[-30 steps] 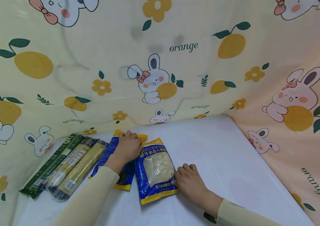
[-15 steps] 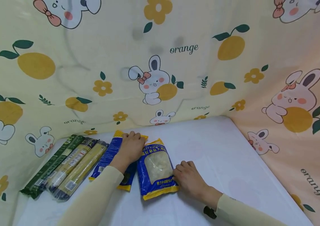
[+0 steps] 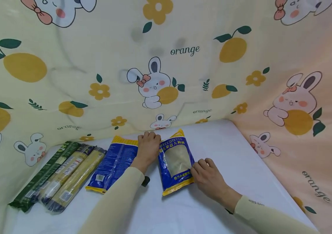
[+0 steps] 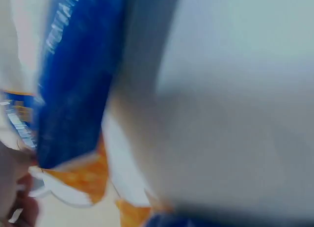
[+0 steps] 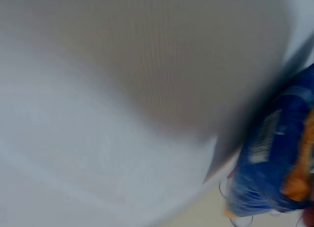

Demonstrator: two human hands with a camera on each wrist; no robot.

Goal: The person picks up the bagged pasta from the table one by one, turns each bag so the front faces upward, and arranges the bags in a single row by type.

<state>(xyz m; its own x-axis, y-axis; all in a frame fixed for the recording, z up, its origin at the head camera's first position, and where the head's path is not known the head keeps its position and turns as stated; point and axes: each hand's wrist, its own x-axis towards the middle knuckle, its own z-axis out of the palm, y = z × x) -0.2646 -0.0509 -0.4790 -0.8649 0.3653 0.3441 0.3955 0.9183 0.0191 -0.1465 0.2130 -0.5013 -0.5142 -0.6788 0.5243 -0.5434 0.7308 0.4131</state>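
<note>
A blue and yellow bag of orecchiette pasta [image 3: 177, 159] with a clear window faces up between the two hands. The left hand [image 3: 148, 146] grips its upper left edge, the fingertips mostly hidden from the head view. At the lower right edge, the right hand [image 3: 209, 178] holds the bag with curled fingers. Left of the left hand lies a second blue pasta bag [image 3: 114, 165], printed side and barcode up, partly covered by that hand. The left wrist view shows the held bag's blue side [image 4: 81, 84]; the right wrist view shows its barcode side [image 5: 267, 148]. Both wrist views are blurred.
At the left lie a green long pack [image 3: 48, 172] and two clear packs of spaghetti [image 3: 66, 174], side by side and slanted. The white table [image 3: 221, 146] meets a printed cloth [image 3: 104, 113] at the back and right.
The orecchiette bag has moved right and slightly away from me with both hands, off the second pasta bag. More of the second bag now shows. The head view has shifted slightly.
</note>
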